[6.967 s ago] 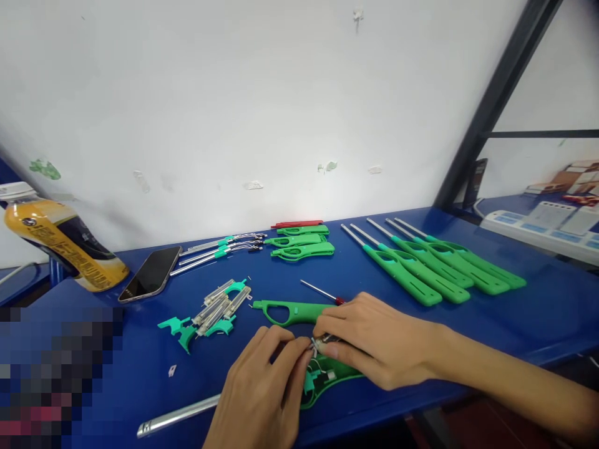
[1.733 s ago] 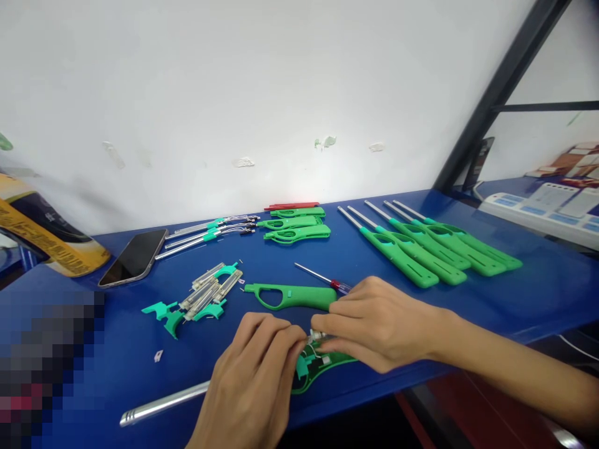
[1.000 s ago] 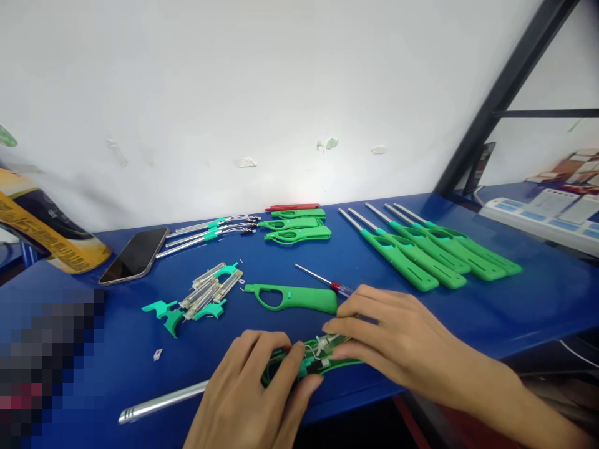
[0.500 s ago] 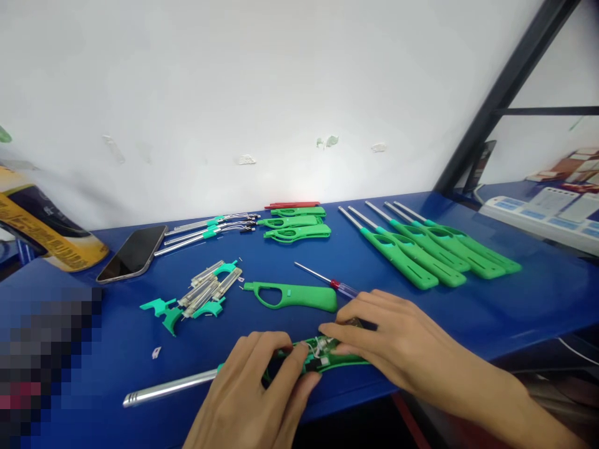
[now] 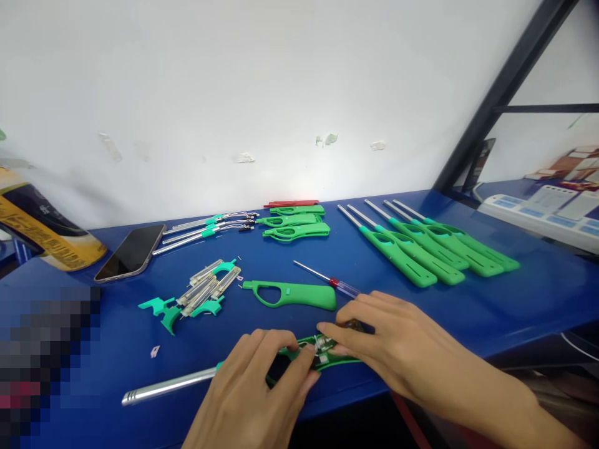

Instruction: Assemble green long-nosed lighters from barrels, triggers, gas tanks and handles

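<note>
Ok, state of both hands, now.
Left hand: closed, holding the open green lighter shell.
Right hand: fingertips pinching its small white part.

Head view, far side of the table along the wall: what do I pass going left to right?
yellow can → phone → metal tubes with teal collars → stacked green handle shells → row of assembled green lighters → white power strip
</note>
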The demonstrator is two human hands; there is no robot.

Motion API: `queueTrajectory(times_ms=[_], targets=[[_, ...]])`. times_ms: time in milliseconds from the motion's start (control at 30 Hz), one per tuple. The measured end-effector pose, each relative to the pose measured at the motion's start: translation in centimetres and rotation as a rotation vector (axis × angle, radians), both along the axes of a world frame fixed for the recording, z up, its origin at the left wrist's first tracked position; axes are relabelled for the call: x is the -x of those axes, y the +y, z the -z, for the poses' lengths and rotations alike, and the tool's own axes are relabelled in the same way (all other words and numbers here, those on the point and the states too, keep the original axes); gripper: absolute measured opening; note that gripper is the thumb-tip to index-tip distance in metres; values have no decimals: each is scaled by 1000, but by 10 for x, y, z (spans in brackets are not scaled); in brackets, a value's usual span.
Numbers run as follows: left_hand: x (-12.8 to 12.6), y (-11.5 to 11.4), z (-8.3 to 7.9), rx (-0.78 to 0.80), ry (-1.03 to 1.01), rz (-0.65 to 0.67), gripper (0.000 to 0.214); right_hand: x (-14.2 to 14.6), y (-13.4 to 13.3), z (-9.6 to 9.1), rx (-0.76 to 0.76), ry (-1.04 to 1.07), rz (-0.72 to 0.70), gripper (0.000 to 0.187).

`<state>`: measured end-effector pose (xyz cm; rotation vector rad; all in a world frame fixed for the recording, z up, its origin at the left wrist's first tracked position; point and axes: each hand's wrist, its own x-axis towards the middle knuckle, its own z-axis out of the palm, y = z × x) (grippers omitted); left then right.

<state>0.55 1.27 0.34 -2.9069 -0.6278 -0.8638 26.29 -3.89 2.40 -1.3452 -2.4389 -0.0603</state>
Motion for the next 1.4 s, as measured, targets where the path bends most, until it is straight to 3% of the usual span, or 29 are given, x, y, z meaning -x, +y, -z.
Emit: queueTrajectory(times_ms=[367,667,1033,1400], targets=[[4,0,-1,25,22,27,27,3,-1,2,-20,-8,-13,27],[2,2,1,17,9,41,28,2,-7,1,46,-7,20,35],[3,0,-1,23,-6,35,25,-7,-8,5,-128,207,50,23],[3,1,-2,30,7,43,26,-12,-7,11,-5,216,20,28]])
